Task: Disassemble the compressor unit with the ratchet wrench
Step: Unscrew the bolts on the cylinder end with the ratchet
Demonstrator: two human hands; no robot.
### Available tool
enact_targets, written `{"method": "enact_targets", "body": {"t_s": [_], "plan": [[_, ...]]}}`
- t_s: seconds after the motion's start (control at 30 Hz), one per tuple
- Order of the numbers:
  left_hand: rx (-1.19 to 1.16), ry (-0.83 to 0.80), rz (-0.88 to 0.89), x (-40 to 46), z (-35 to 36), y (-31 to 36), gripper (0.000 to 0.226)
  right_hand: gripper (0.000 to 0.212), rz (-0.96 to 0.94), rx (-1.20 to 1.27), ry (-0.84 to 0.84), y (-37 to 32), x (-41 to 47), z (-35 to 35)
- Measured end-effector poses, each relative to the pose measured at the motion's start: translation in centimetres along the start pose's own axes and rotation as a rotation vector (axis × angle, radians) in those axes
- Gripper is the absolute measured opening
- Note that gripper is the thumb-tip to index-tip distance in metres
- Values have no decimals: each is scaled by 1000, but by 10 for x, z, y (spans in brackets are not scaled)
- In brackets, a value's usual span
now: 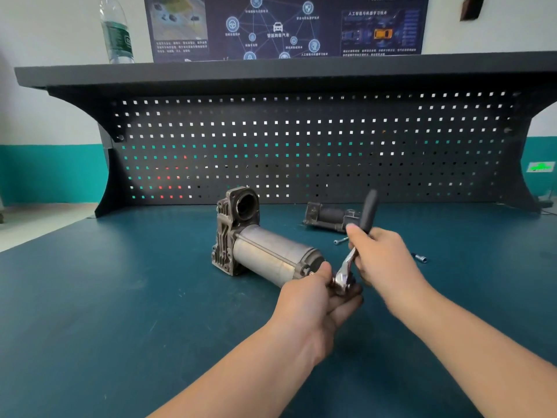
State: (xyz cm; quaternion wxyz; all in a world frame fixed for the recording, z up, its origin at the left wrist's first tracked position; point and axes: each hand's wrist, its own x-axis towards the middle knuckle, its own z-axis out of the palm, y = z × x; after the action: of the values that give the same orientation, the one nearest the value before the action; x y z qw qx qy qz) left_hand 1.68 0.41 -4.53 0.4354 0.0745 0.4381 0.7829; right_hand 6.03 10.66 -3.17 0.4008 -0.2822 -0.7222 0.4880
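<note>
The compressor unit (265, 251), a grey metal cylinder with a cast housing at its far end, lies on the blue-green bench top (120, 297). My left hand (313, 297) grips the cylinder's near end cap, fingers curled under it. The ratchet wrench (351, 260) has its chrome head set against that end cap, with its black handle pointing up and away. My right hand (379, 254) grips the wrench around the lower part of the handle. The fastener under the wrench head is hidden.
A second dark compressor part (328, 217) lies behind my right hand near the pegboard (301, 146). Two loose bolts (340, 241) (420, 257) lie on the bench top. A water bottle (116, 31) stands on the top shelf at the left.
</note>
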Motion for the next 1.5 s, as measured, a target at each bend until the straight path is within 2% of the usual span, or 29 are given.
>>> {"method": "enact_targets", "body": {"t_s": [0.07, 0.1, 0.13, 0.27, 0.33, 0.43, 0.57, 0.63, 0.7, 0.73, 0.8, 0.87, 0.9, 0.93, 0.97, 1.0, 1.07, 1.13, 1.17, 1.2, 1.27, 1.33, 1.43, 1.47, 1.5], "plan": [[25, 7, 16, 2, -1, -1, 22, 32, 241, 180, -115, 1, 7, -5], [34, 2, 25, 4, -1, -2, 23, 32, 244, 197, -120, 1, 7, -5], [38, -9, 28, 5, -1, -2, 25, 34, 168, 143, -87, 2, 6, -4], [58, -115, -2, 7, -1, 1, 34, 37, -346, -179, 138, -3, -8, -1], [71, -149, -10, 8, -1, 2, 34, 31, -460, -182, 116, -3, -10, -3], [62, -119, -10, 10, -3, 0, 29, 25, -534, -136, 77, 1, -10, -5], [69, -103, -22, 6, -4, -1, 21, 29, -882, -202, -50, 2, -15, -7], [69, -98, -28, 5, -3, 0, 16, 30, -967, -254, -90, 5, -14, -7], [43, -85, -44, 4, -2, 0, 17, 25, -821, -172, -39, 7, -12, -4], [30, -80, -51, 3, -1, 0, 19, 27, -674, -106, 18, 8, -9, -2], [28, -70, -54, 3, 0, -1, 23, 35, -258, -21, 107, 10, 0, 1], [44, -69, -52, 5, 0, -4, 23, 36, 185, 180, 43, 16, 12, 1], [50, -70, -55, 5, 0, -4, 22, 34, 315, 284, -8, 17, 14, 1], [50, -69, -55, 6, -1, -5, 23, 33, 348, 319, -30, 16, 14, 1], [44, -65, -52, 6, -1, -5, 25, 33, 268, 273, -14, 16, 12, 1], [34, -61, -47, 6, -1, -5, 26, 33, 96, 172, 22, 14, 8, 1], [14, -74, -37, 6, -2, -3, 21, 34, -420, -32, 71, 6, -4, 0], [23, -103, -27, 5, -3, -2, 19, 33, -833, -219, -36, 1, -14, -3], [33, -107, -26, 4, -3, -1, 19, 34, -921, -274, -73, 4, -16, -3], [36, -104, -26, 4, -3, -1, 18, 33, -910, -273, -81, 6, -16, -3], [19, -87, -28, 4, -2, -1, 18, 28, -705, -133, -16, 7, -13, -1], [11, -69, -32, 4, -1, -2, 19, 31, -360, -58, 85, 8, -3, 1], [28, -45, -31, 5, -1, -4, 17, 34, 236, 143, -7, 11, 12, -2], [37, -38, -29, 6, -2, -5, 16, 34, 306, 167, -36, 12, 13, -2], [40, -36, -29, 5, -2, -5, 16, 35, 269, 115, -23, 14, 12, -1]]}}
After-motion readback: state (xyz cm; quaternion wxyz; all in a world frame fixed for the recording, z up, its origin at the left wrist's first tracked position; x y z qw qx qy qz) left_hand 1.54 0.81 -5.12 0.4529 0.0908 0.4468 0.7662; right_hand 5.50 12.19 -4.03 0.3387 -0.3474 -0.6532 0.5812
